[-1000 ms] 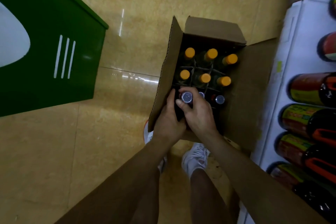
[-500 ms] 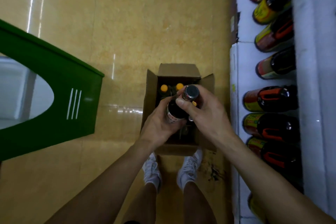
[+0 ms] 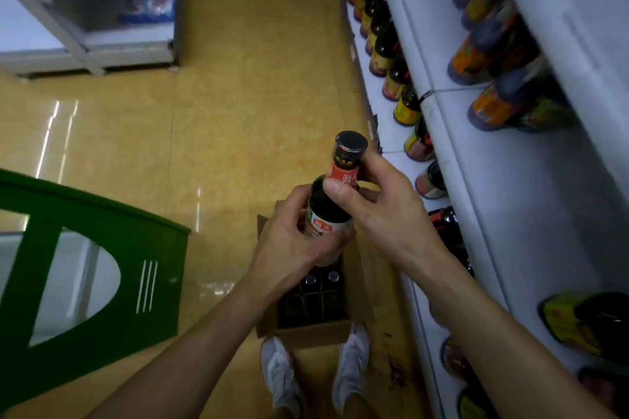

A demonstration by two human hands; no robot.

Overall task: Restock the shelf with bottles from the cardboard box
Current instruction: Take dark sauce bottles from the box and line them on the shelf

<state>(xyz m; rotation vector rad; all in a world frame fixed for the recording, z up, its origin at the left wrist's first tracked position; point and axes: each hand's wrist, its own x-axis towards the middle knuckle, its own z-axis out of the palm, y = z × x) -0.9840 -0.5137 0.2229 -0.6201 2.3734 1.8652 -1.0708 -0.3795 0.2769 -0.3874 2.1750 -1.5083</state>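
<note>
Holding a dark glass bottle (image 3: 323, 214) in both hands, a person looks down a shop aisle. The bottle sits near the centre of the view, raised above the floor and tilted so that its dark cap (image 3: 351, 143) points toward 1 o'clock. The left hand (image 3: 289, 248) wraps the lower body from 8 o'clock, fingers curled round the white and red label, with fingertips (image 3: 342, 237) showing under the bottle's base end. The right hand (image 3: 384, 211) comes in from 4 o'clock and clamps the upper part: its thumb (image 3: 336, 188) lies flat across the dark shoulder just below the red neck band, and its other fingers (image 3: 374, 163) curl behind the neck, close under the cap. Directly below the hands, at 6 o'clock, an open cardboard box (image 3: 306, 332) stands on the tan tiled floor (image 3: 238, 112), with two silver-capped bottles (image 3: 310, 279) upright among dark dividers. Two white shoes (image 3: 350, 360) touch the box's near edge. At 3 o'clock, just beside the box, a white shelf (image 3: 510, 214) runs up the right side, with rows of dark sauce bottles (image 3: 408, 105) with yellow, orange and red labels standing on its tiers. At 8 o'clock stands a green panel (image 3: 102, 241) with a white oval cutout. At 11 o'clock, well apart, a blurred white cabinet (image 3: 102, 44) holds blue packets.
</note>
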